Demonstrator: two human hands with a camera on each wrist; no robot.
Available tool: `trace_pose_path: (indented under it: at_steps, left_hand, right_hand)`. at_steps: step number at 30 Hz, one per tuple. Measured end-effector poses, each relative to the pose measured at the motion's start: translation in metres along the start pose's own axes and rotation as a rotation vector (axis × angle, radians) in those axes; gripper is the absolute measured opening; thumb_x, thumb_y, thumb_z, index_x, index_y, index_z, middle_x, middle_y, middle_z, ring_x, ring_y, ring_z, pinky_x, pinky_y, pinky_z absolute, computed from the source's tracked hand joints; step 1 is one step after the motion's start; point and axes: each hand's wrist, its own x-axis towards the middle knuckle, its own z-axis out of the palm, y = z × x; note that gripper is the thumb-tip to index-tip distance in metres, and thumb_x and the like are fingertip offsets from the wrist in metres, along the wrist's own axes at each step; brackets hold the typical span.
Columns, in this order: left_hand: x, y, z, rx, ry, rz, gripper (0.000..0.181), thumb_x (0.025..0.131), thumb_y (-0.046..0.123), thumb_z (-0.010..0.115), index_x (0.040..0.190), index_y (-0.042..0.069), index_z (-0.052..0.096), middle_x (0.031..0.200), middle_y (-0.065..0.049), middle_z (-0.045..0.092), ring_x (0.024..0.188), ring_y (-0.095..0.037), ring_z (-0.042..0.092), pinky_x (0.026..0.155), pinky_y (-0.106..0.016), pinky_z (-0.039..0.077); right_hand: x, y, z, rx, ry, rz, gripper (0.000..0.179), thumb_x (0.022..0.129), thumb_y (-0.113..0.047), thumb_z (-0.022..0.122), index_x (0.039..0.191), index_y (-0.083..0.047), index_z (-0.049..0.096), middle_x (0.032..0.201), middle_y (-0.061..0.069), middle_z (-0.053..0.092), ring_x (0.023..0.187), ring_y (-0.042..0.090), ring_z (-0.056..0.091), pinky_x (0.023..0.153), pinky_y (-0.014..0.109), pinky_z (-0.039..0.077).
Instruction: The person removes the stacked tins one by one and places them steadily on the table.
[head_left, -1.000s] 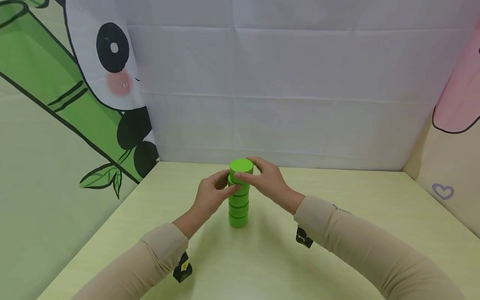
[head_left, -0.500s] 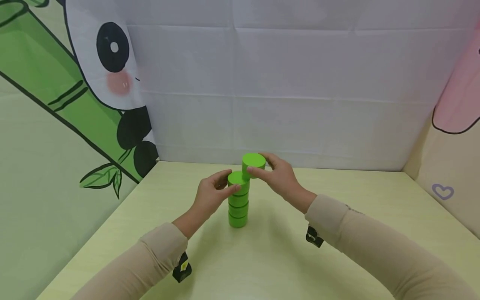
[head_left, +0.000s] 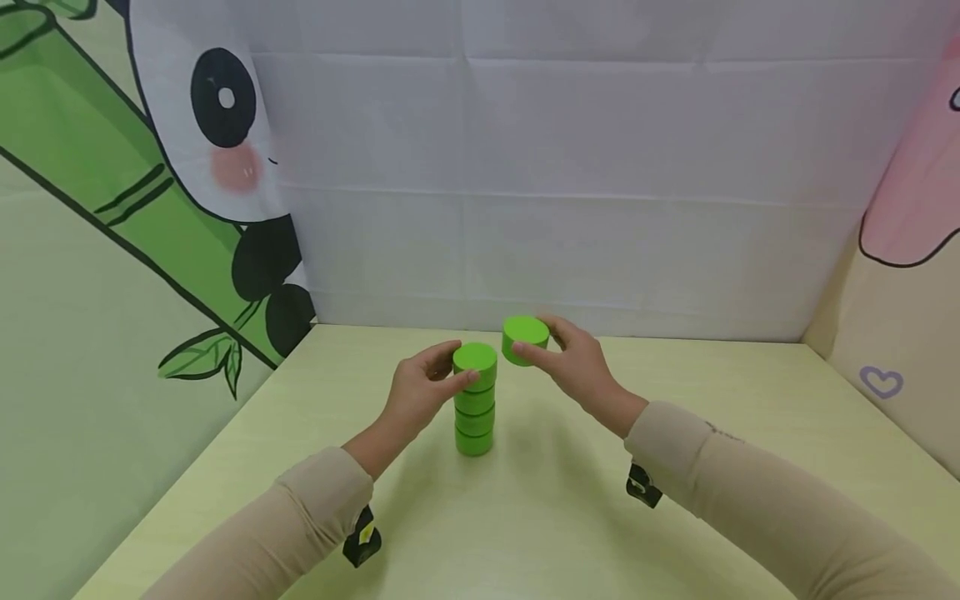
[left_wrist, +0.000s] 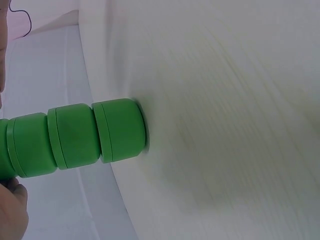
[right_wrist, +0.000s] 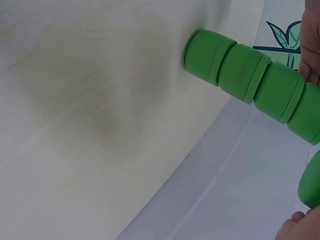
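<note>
Several green, round, lidded jars stand in an upright stack on the pale table. A seam below each lid shows in the left wrist view, where the bottom jar touches the table. My left hand holds the top jar of the stack between thumb and fingers, from the left. To the right of the stack's top, my right hand grips a separate green jar in the air, clear of the stack. Part of this raised jar appears at the right wrist view's edge; its far side is hidden by the fingers.
The table reaches back to a creased white cloth wall. A panel with a panda and bamboo drawing rises on the left, and one with a pink figure on the right.
My right hand has lifted the uppermost jar off the stack, carried it to the right and lowered it slightly. My left hand has stayed at the stack.
</note>
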Motion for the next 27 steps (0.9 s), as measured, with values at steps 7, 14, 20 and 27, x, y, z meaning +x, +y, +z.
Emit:
trace_pose_path:
  at_steps: [7,14,20,27]
  left_hand:
    - [0.000,-0.002,-0.001,-0.006,-0.006,0.005,0.057,0.078,0.016,0.075,0.130,0.005,0.052,0.125,-0.013,0.058,0.118,-0.023,0.054,0.099,-0.031,0.046]
    - [-0.001,-0.002,-0.001,-0.016,-0.008,0.007,0.057,0.079,0.015,0.075,0.130,0.004,0.052,0.126,-0.013,0.058,0.118,-0.023,0.054,0.099,-0.032,0.046]
    - [-0.001,-0.001,0.000,-0.018,-0.006,0.008,0.057,0.079,0.015,0.075,0.130,0.004,0.053,0.125,-0.013,0.058,0.118,-0.023,0.054,0.099,-0.031,0.046]
    - [-0.001,-0.002,-0.001,-0.019,-0.002,0.014,0.056,0.079,0.015,0.074,0.130,0.004,0.053,0.124,-0.013,0.059,0.117,-0.023,0.055,0.099,-0.031,0.046]
  right_hand:
    - [-0.004,0.010,0.003,0.017,-0.006,0.007,0.058,0.080,-0.041,0.070,0.129,-0.016,0.052,0.136,0.002,0.050,0.134,0.022,0.035,0.108,0.046,0.035]
    - [-0.011,0.022,0.009,0.022,-0.012,0.024,0.057,0.080,-0.040,0.070,0.129,-0.016,0.053,0.134,0.002,0.051,0.134,0.022,0.035,0.108,0.046,0.035]
    - [-0.016,0.032,0.013,0.045,-0.010,0.043,0.058,0.079,-0.038,0.072,0.129,-0.014,0.053,0.131,0.003,0.054,0.134,0.024,0.036,0.109,0.045,0.034]
    - [-0.026,0.041,0.021,0.067,-0.021,0.061,0.057,0.077,-0.033,0.075,0.127,-0.014,0.054,0.128,0.004,0.057,0.133,0.024,0.038,0.109,0.045,0.034]
